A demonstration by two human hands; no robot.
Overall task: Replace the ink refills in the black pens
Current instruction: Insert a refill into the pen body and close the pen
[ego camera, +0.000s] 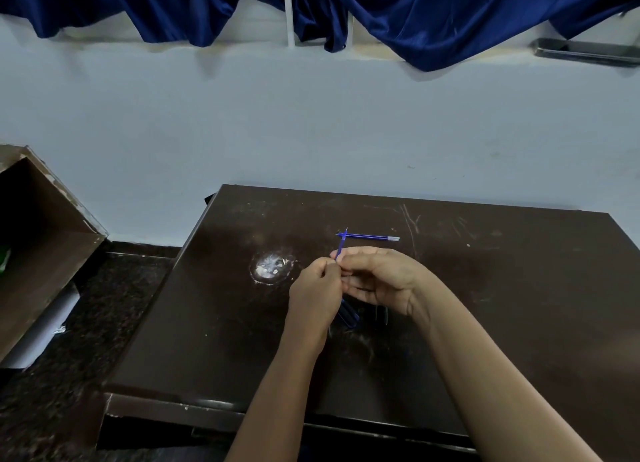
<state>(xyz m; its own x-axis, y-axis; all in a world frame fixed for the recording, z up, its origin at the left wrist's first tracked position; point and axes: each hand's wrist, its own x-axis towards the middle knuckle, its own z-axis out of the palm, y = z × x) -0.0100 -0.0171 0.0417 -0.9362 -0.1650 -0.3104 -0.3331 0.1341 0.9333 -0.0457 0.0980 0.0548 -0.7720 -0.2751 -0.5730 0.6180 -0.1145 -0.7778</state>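
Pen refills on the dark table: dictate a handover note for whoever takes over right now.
Left hand: pinches the held refill, blue, tip pointing away from the person.
Right hand: fingertips pinch the same refill.
Second refill: lies flat on the table beyond the hands, untouched.
Dark pens: partly hidden under the hands; held or lying, cannot tell.
Done: unclear how many pens are finished.
Left: probably seat the held refill, then use the second one.
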